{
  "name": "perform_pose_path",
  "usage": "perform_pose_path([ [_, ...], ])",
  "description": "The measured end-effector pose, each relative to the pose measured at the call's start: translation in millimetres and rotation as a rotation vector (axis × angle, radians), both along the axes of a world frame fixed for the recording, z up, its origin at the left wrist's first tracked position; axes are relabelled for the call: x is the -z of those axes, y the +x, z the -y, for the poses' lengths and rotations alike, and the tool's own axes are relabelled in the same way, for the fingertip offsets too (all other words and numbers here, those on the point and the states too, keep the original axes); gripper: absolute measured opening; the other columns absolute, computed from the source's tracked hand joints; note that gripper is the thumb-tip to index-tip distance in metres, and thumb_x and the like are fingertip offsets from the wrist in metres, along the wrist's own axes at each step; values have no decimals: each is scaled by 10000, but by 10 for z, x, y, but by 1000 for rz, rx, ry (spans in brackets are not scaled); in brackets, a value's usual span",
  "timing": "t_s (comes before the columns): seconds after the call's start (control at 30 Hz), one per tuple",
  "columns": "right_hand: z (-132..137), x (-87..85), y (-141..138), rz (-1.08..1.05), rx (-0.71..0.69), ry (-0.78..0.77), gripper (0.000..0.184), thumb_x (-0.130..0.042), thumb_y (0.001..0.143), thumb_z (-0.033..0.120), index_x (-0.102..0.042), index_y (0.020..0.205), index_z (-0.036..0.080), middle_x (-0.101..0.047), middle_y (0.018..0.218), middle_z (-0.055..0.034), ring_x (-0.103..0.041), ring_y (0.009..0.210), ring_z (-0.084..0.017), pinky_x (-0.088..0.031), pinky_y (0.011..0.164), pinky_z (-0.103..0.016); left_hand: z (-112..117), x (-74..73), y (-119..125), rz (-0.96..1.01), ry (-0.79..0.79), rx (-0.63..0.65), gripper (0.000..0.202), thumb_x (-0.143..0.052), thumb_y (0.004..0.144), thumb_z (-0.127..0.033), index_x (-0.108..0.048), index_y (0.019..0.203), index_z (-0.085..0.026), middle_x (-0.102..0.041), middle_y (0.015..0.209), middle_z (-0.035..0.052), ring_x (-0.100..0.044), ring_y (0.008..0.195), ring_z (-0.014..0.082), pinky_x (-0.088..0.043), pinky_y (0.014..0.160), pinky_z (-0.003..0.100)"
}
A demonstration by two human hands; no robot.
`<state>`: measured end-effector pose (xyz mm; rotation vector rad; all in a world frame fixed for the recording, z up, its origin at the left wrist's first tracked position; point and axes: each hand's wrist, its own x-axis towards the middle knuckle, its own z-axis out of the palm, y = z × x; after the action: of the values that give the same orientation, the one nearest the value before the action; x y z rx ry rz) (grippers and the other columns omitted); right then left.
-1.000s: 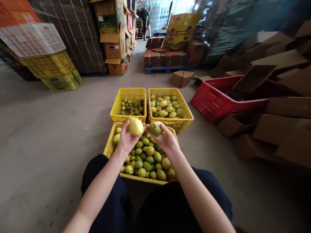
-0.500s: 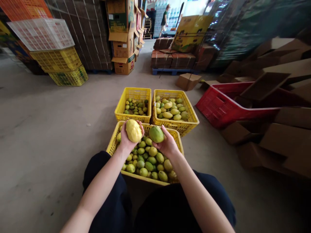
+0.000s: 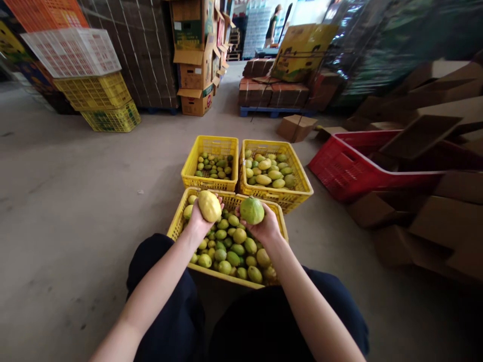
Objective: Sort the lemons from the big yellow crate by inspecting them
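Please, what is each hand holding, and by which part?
The left hand cradles a yellow fruit by its underside; the right hand cradles a green fruit, also by its underside. Both tops are uncovered.

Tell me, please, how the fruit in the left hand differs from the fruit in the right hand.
Colour: the left fruit is pale yellow, while the right fruit is green.
Outline: the left fruit looks oval and tilted; the right fruit looks rounder from this angle.
Shared: the left hand and right hand each hold one fruit above the front yellow crate.
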<state>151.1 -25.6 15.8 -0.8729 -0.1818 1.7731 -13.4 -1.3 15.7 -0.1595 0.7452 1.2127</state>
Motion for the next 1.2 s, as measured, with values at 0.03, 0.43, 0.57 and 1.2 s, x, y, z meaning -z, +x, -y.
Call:
perform_pose_path([
  [0.03, -2, -4, -8, 5, 15, -4, 208, -488, 806, 305, -631, 822, 156, -692, 634, -98, -647, 510, -204, -481, 363, -246, 7, 7, -1, -14, 1, 11, 284, -471, 919, -363, -670, 1029, -192, -699, 830, 61, -694, 769, 195, -605, 734, 345],
  [0.43, 22, 24, -38, -67, 23, 56, 230, -540, 793, 362, -655, 813, 164, -714, 689, -80, -646, 561, -188, -498, 412, -240, 32, -44, 27, 187, 79, 27, 343, -432, 960, -401, -648, 1111, -180, -716, 865, 71, -702, 798, 174, -610, 728, 296],
  [0.57, 32, 11, -33, -128, 62, 72, 248, -528, 793, 316, -663, 903, 140, -748, 782, -87, -679, 604, -187, -535, 463, -239, 71, -86, 59, 164, 239, 106, 344, -415, 971, -385, -646, 1188, -251, -738, 1021, 41, -711, 915, 188, -604, 733, 315],
  [1.2, 60, 12, -19, -359, 367, 102, 390, -486, 873, 467, -678, 1032, 167, -772, 922, -95, -728, 945, -241, -611, 798, -378, 120, 40, 436, 288, 279, 118, 409, -435, 885, -298, -653, 1214, -190, -728, 1121, 82, -689, 1030, 225, -556, 889, 359],
])
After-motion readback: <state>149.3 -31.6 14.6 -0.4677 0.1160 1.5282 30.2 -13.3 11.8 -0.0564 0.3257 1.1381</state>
